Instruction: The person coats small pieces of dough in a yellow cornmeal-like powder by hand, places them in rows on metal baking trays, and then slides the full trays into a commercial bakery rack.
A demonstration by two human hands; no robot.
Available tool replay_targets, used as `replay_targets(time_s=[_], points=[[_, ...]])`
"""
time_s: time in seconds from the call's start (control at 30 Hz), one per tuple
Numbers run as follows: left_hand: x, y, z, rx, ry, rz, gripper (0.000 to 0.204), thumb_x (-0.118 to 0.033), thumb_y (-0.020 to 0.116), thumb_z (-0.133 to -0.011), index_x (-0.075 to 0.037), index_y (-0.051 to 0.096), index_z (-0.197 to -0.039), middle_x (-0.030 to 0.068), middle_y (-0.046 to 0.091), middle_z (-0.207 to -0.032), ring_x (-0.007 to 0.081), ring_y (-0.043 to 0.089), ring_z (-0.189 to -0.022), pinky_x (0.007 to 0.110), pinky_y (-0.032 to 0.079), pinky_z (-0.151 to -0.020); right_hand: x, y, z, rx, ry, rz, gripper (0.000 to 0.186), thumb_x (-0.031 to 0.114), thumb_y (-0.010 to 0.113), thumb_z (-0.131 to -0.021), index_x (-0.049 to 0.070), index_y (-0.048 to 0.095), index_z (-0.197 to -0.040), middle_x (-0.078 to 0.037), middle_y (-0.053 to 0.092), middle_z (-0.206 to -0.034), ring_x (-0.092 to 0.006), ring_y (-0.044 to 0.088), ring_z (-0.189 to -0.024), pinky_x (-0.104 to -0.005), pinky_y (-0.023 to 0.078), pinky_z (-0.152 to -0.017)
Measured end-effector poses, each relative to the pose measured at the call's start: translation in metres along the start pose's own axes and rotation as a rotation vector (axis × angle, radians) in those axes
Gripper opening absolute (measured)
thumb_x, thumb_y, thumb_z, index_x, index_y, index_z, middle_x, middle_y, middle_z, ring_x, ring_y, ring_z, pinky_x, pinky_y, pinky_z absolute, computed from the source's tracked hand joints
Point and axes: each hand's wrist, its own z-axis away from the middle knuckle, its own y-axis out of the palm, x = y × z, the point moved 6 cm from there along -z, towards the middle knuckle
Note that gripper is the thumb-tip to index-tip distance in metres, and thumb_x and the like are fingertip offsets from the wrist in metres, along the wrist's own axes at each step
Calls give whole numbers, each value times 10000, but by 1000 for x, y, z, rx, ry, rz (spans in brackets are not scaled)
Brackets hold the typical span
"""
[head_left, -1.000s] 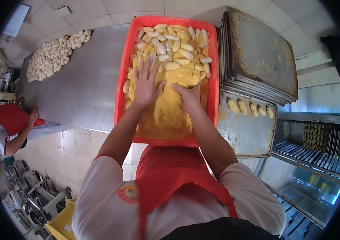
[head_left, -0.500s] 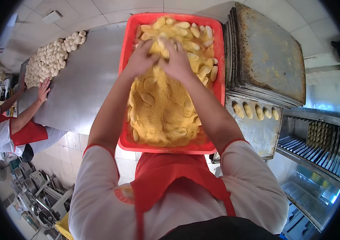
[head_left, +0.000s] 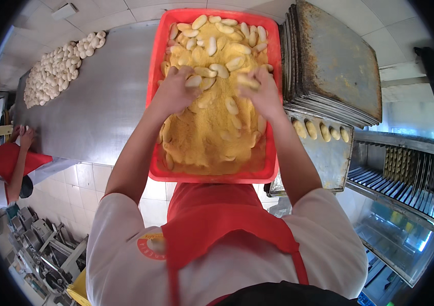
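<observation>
A red plastic tub [head_left: 151, 97] holds coarse yellow meal [head_left: 212, 135] and many oval pieces of dough [head_left: 219, 70]. The pieces at the far end lie mostly on top; others nearer me are half buried. My left hand [head_left: 177, 91] is over the left middle of the tub, its fingers closed on a pale dough piece [head_left: 193, 81]. Across from it, at the right side, my right hand [head_left: 265, 94] has its fingers round another dough piece [head_left: 248, 81], smeared by motion and dusted yellow.
A stack of worn baking trays [head_left: 337, 61] stands right of the tub. Below it, a tray [head_left: 324, 158] carries a row of coated dough pieces [head_left: 325, 131]. At left, a steel table [head_left: 110, 97] bears a heap of dough balls [head_left: 53, 74], with a co-worker [head_left: 2, 166] beside it.
My hands have moved apart, from together at the far middle to opposite sides of the tub. Dough pieces now lie scattered between them. The co-worker's hands have drawn back from the heap.
</observation>
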Motion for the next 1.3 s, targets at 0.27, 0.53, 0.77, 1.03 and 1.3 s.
replay_targets(time_s=[0.27, 0.53, 0.77, 1.03, 1.3], points=[[23, -17, -3, 3, -231, 449, 540, -295, 880, -792, -47, 669, -1223, 203, 727, -1050, 370, 705, -1021, 436, 555, -874, 2, 65, -60, 164, -276, 882, 508, 123, 711, -830, 72, 580, -1317, -241, 665, -1260, -436, 660, -1078, -478, 545, -916], [18, -3, -1, 185, 83, 89, 434, -294, 862, -836, -74, 716, -1181, 128, 743, -1061, 237, 711, -970, 369, 564, -825, -46, 7, 19, 15, 388, 54, 555, 207, 828, -780, 58, 607, -1268, -216, 706, -1089, -368, 694, -1008, -450, 552, -827], [12, -4, 69, -35, -297, 1426, 394, -226, 673, -997, 15, 585, -1296, 114, 687, -999, 210, 707, -858, 293, 537, -724, -27, 46, 56, -28, 93, 651, 502, 281, 847, -837, 28, 650, -1224, -96, 714, -1017, -194, 695, -872, -327, 549, -672], [-51, 81, 151, 70, -358, 1423, 431, -80, 636, -988, -12, 484, -1385, 113, 673, -1097, 268, 728, -993, 315, 561, -740, -27, -4, 183, -36, 444, -1126, 496, 209, 737, -966, 132, 542, -1415, -78, 675, -1157, -223, 676, -941, -356, 536, -694], [-209, 227, 143, 251, -234, 1244, 249, -108, 746, -959, -22, 633, -1164, 46, 690, -982, 155, 710, -824, 288, 569, -638, -69, -196, 269, -216, 314, -767, 434, 107, 744, -939, 54, 592, -1343, -112, 698, -1099, -225, 693, -901, -355, 581, -751]])
